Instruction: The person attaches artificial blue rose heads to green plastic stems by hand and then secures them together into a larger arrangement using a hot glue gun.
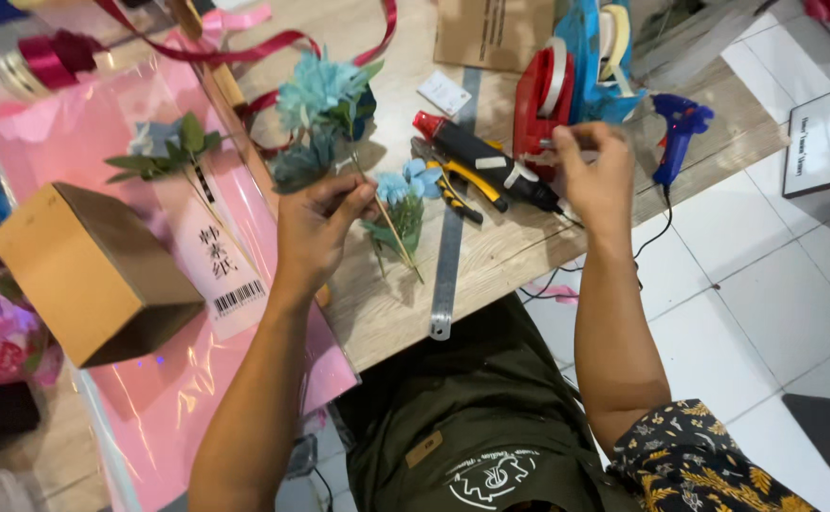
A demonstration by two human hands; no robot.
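Note:
My left hand (315,228) pinches a thin wooden stick (391,230) together with the stems of teal artificial flowers (320,104) that rise above the fingers. A smaller light blue flower with green leaves (405,194) lies just right of that hand on the wooden table (510,246). My right hand (595,175) reaches to the red tape dispenser (543,95), with thumb and fingers closed on a strip of clear tape. A black glue gun with a red tip (486,161) lies between the two hands.
A brown cardboard box (83,270) stands at the left on pink wrapping sheets (187,379). Yellow-handled pliers (458,185), a metal ruler (448,256), a blue glue gun (676,133), red ribbon (244,47) and a leafy sprig (164,156) lie around. White floor tiles show at the right.

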